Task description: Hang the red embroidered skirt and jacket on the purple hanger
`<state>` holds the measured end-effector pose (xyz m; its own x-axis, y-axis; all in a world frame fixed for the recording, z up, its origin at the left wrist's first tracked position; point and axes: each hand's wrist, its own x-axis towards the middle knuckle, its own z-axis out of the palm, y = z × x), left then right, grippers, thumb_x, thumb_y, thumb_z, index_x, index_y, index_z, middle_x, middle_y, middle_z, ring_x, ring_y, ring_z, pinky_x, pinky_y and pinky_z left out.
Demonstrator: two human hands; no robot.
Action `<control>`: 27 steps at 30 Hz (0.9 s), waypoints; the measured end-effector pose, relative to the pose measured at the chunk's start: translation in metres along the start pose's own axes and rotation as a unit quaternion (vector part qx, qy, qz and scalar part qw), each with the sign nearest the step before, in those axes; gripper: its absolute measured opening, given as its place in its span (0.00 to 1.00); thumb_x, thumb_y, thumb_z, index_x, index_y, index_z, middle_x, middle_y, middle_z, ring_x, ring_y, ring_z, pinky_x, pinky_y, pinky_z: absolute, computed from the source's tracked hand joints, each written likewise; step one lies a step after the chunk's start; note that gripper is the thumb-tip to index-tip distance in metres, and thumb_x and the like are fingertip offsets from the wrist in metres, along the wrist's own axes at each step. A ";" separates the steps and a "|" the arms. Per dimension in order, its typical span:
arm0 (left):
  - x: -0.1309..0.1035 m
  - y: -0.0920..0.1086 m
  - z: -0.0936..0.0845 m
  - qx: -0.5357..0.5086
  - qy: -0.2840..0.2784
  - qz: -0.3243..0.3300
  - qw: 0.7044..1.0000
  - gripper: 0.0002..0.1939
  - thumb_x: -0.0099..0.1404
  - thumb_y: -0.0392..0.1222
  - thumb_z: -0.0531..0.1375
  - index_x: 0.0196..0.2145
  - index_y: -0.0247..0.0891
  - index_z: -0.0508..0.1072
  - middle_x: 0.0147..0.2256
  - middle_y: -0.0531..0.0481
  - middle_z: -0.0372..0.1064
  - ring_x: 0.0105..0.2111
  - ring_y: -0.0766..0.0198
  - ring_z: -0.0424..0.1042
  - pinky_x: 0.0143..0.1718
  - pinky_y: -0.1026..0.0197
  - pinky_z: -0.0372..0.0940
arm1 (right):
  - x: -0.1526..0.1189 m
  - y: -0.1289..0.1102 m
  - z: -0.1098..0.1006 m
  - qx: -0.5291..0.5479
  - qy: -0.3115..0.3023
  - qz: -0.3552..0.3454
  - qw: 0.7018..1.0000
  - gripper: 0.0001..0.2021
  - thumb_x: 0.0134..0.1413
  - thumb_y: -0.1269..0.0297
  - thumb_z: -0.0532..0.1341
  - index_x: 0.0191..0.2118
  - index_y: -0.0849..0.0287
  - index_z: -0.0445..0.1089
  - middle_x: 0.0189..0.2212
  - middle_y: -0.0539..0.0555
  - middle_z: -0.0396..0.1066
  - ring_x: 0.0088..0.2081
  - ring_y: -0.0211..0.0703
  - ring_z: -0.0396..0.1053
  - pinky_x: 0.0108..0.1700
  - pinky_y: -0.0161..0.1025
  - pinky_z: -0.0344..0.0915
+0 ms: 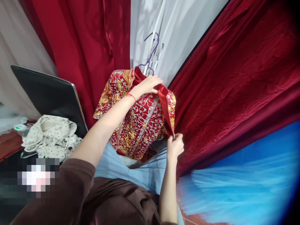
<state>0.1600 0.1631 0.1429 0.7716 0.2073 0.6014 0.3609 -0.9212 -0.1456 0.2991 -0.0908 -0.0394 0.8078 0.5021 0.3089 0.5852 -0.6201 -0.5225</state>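
A red embroidered jacket (131, 122) with gold and silver thread hangs in front of me over my lap, its plain red lining (164, 103) turned outward along one front edge. From its collar rises a purple hanger (156, 47). My left hand (150, 85), a red string at the wrist, reaches across the jacket and is closed on its edge near the neck, thumb below and fingers above. Lower down, my right hand (175, 145) pinches the same front edge between thumb and fingers. The jacket's far shoulder is partly hidden behind my left hand.
To the left stand a dark laptop (47, 93) and a crumpled white dotted cloth (51, 134). Dark red curtains (234, 78) hang at both sides, with white fabric (180, 31) behind the hanger. Blue tulle (234, 187) spreads at lower right.
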 end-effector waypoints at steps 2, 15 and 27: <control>0.000 -0.002 -0.007 -0.016 -0.018 0.011 1.000 0.15 0.65 0.50 0.62 0.42 0.35 0.72 0.42 0.41 0.70 0.46 0.51 0.67 0.49 0.52 0.60 | -0.004 0.001 -0.001 -0.023 -0.019 0.008 1.000 0.09 0.63 0.61 0.54 0.46 0.55 0.65 0.39 0.53 0.74 0.40 0.48 0.74 0.33 0.38 0.59; -0.002 0.000 -0.011 -0.034 -0.033 0.001 0.999 0.09 0.64 0.40 0.60 0.42 0.38 0.74 0.42 0.45 0.72 0.48 0.53 0.67 0.51 0.53 0.60 | -0.022 0.027 -0.041 -0.085 -0.060 0.020 0.994 0.15 0.62 0.63 0.53 0.47 0.54 0.75 0.39 0.60 0.76 0.38 0.52 0.75 0.34 0.40 0.64; 0.008 0.006 0.012 0.039 0.016 -0.072 0.997 0.15 0.62 0.35 0.60 0.47 0.36 0.75 0.46 0.39 0.74 0.52 0.49 0.67 0.51 0.50 0.61 | -0.039 0.029 -0.053 0.074 0.031 -0.208 0.975 0.17 0.66 0.55 0.49 0.30 0.57 0.67 0.24 0.53 0.68 0.23 0.42 0.63 0.28 0.37 0.53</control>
<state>0.1750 0.1631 0.1374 0.6926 0.3242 0.6444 0.5077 -0.8537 -0.1162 0.2883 -0.1602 -0.0238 0.5081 0.6519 0.5629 0.8502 -0.2752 -0.4488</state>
